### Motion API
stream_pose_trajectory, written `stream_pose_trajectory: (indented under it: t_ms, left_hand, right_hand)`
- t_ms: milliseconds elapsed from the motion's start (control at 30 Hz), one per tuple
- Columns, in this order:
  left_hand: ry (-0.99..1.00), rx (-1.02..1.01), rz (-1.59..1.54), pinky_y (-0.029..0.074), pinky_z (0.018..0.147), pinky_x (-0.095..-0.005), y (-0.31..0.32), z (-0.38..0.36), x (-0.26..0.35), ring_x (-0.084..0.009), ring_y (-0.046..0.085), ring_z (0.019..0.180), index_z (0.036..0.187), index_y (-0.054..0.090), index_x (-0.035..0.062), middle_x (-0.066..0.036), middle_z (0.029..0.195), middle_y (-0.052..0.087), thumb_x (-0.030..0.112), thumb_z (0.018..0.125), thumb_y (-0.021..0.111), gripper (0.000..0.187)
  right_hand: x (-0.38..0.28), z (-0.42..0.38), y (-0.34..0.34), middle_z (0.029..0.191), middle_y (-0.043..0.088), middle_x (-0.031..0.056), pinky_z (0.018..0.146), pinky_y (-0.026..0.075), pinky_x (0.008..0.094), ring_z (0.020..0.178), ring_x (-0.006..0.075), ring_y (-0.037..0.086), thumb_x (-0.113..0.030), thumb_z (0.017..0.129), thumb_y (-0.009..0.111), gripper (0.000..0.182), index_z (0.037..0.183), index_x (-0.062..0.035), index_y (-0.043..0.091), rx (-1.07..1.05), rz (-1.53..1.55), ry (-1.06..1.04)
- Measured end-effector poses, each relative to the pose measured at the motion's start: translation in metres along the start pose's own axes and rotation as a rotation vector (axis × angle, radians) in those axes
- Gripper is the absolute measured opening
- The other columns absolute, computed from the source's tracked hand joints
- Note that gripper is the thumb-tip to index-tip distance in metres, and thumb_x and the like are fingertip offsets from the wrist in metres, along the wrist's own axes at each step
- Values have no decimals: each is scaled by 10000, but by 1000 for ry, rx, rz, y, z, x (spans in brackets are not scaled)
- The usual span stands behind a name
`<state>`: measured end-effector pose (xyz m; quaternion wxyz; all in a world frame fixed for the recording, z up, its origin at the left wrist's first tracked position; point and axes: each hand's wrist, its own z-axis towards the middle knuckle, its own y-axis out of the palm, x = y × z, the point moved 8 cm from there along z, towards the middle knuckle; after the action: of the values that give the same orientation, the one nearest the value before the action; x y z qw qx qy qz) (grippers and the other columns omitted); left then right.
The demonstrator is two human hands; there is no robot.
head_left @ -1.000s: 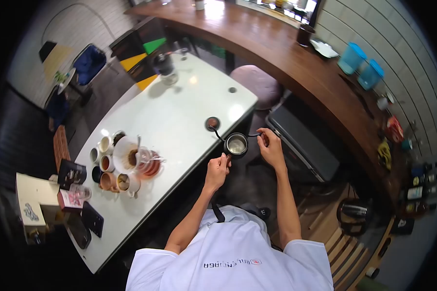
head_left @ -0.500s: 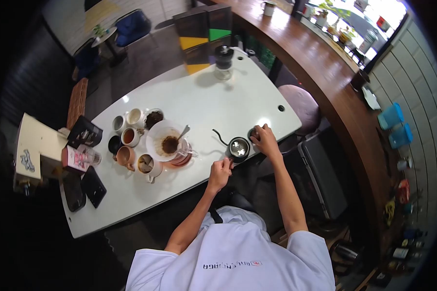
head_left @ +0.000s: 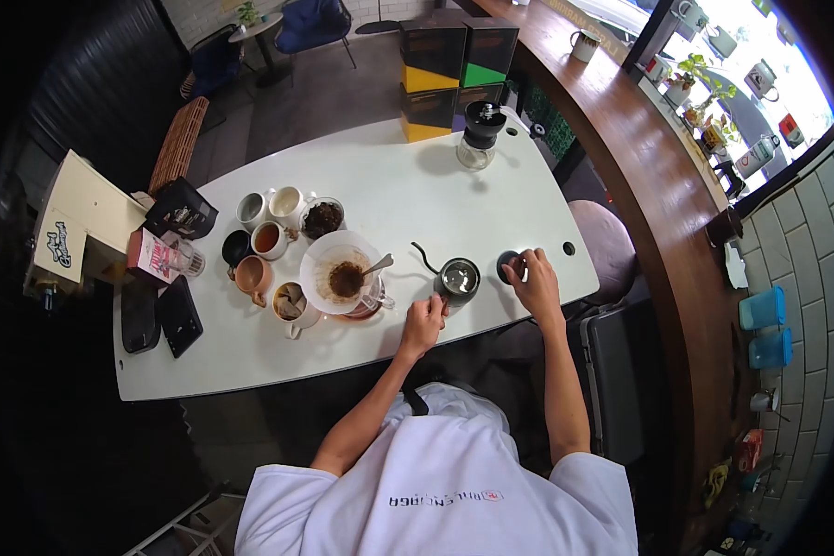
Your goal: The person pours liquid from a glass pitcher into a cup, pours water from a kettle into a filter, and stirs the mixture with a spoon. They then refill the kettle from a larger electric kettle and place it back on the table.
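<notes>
A small dark gooseneck kettle (head_left: 459,281) with its top uncovered stands near the table's front edge, its thin spout pointing to the upper left. My left hand (head_left: 423,324) is closed around the kettle's handle. To the right, my right hand (head_left: 536,283) grips the round dark lid (head_left: 507,267), apart from the kettle and close to the tabletop. Left of the kettle is a glass server (head_left: 372,302), topped by a dripper with a white paper filter (head_left: 317,262). Wet-looking coffee grounds (head_left: 346,279) and a spoon (head_left: 379,264) are in the filter.
Several cups, including a white mug with teabags (head_left: 291,304), and a bowl of dark grounds (head_left: 322,219) crowd the white table's (head_left: 222,366) left half. A phone (head_left: 180,316) lies farther left. A hand grinder (head_left: 479,136) and boxes (head_left: 433,57) stand at the back.
My right hand has moved rightward with the lid, widening the gap from the kettle. My left hand stays on the handle. The camera view has shifted.
</notes>
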<state>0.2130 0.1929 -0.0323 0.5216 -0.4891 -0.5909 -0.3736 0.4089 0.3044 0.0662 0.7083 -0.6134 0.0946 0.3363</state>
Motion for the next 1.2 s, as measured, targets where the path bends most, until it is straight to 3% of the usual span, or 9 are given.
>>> stream_pose_trajectory:
  t_ms: [167, 500, 700, 900, 1000, 1033, 1100, 1133, 1200]
  left_hand:
    - [-43, 19, -36, 388, 482, -302, 10, 9, -7, -107, 491, 476, 688, 575, -3, -31, 548, 524, 330, 1038, 385, 520]
    - [-103, 71, -94, 352, 468, -282, 20, 6, -7, -90, 447, 474, 730, 577, 15, -6, 553, 484, 373, 1056, 349, 536]
    - [-284, -35, -349, 286, 444, -236, 34, -2, -10, -50, 395, 477, 839, 583, 60, 39, 569, 431, 531, 1034, 349, 561]
    - [-254, -75, -425, 376, 508, -215, 38, -15, 7, -58, 468, 548, 1038, 543, 53, -5, 712, 538, 605, 1003, 363, 582]
    - [-298, -77, -135, 466, 599, -253, 19, -29, 0, -103, 566, 655, 1104, 523, 30, -57, 782, 609, 538, 1005, 448, 522]
    - [-251, -76, -68, 490, 641, -281, 13, -33, -5, -130, 596, 704, 1133, 525, 20, -78, 830, 633, 482, 1002, 493, 481]
    - [-211, -67, -2, 514, 684, -308, -3, -42, -11, -156, 626, 754, 1162, 527, 9, -100, 878, 657, 426, 1000, 538, 447]
    - [-180, -58, 63, 519, 708, -314, -12, -48, -10, -165, 632, 775, 1177, 537, 8, -111, 906, 659, 379, 999, 553, 412]
    - [-142, -87, 124, 521, 770, -305, -30, -60, -4, -152, 620, 848, 1225, 553, -7, -87, 1027, 646, 368, 1016, 524, 430]
  right_hand:
    - [-51, 14, -13, 884, 589, 122, 725, 494, 380, 754, 268, 605, -118, 797, 778, 261, 972, 13, 635, -121, 161, -99]
    - [-74, 25, 37, 957, 587, 147, 758, 508, 407, 847, 336, 633, -104, 766, 777, 298, 1011, -4, 641, -403, 138, -202]
    - [-72, 22, 42, 989, 593, 160, 759, 505, 420, 861, 365, 629, -148, 763, 790, 367, 1064, -15, 627, -362, 136, -258]
    - [-70, 4, 12, 1010, 607, 219, 766, 503, 448, 904, 424, 623, -261, 864, 728, 482, 1221, 8, 547, -123, 102, -167]
    - [-68, -17, 21, 930, 643, 334, 728, 487, 517, 859, 492, 633, -352, 936, 635, 625, 1359, 49, 408, -245, 49, -2]
    - [-69, -25, 31, 817, 655, 308, 683, 487, 533, 783, 502, 635, -332, 930, 646, 734, 1447, 44, 286, -290, 30, -22]
    - [-77, -40, 45, 814, 669, 295, 637, 494, 536, 733, 493, 646, -304, 922, 651, 865, 1502, 56, 119, -362, 98, -60]
    - [-77, -46, 56, 709, 644, 282, 623, 475, 526, 698, 495, 636, -248, 927, 643, 926, 1524, -1, -20, -310, 131, -110]
    - [-73, -46, 63, 705, 646, 277, 624, 478, 522, 697, 492, 638, -220, 924, 639, 923, 1526, -14, -29, -308, 185, -60]
